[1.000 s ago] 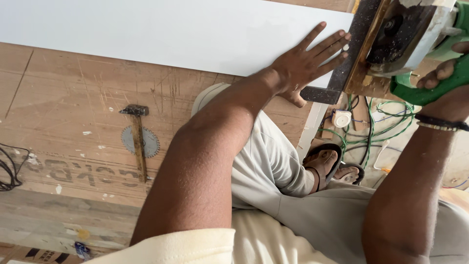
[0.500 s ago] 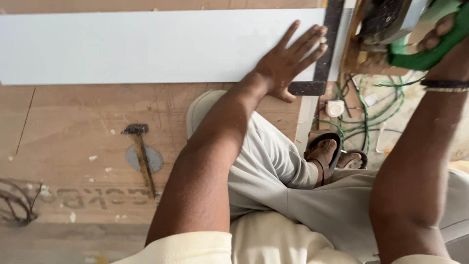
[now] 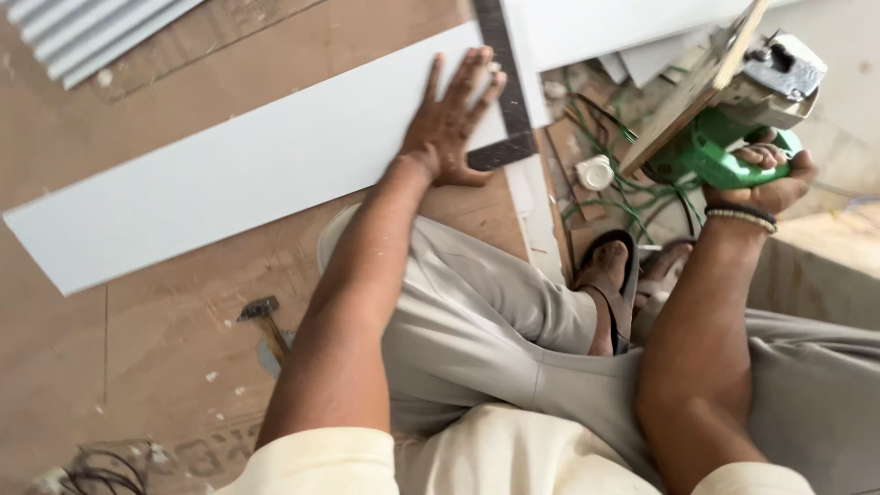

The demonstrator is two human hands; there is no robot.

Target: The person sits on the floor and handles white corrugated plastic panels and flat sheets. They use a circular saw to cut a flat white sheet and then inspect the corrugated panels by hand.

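Your left hand [image 3: 451, 124] lies flat, fingers spread wide, pressing on the right end of the long white board [image 3: 238, 174]. Its fingertips touch the dark metal square [image 3: 506, 87], which lies across that end of the board, short leg turned in just beside your thumb. The board runs from far right down to near left over the brown plywood floor [image 3: 119, 367].

Your right hand [image 3: 768, 176] is wrapped tight around the green handle of the power saw [image 3: 729, 119], held up off the floor at the far right, well apart from the board. Its flat wooden base plate tilts up and left; the grey metal housing sits at the far end. A beaded band circles that wrist.

Below the saw, green cable [image 3: 632, 192] tangles on the floor, a small white round fitting [image 3: 596, 171] among it. Your sandalled foot [image 3: 610, 284] rests just near of the cable.

Near left, a hammer [image 3: 266, 325] lies on the plywood, head pointing far. Faint printed lettering marks the plywood at the near edge. Corrugated grey sheet [image 3: 82, 27] shows at the far left corner.
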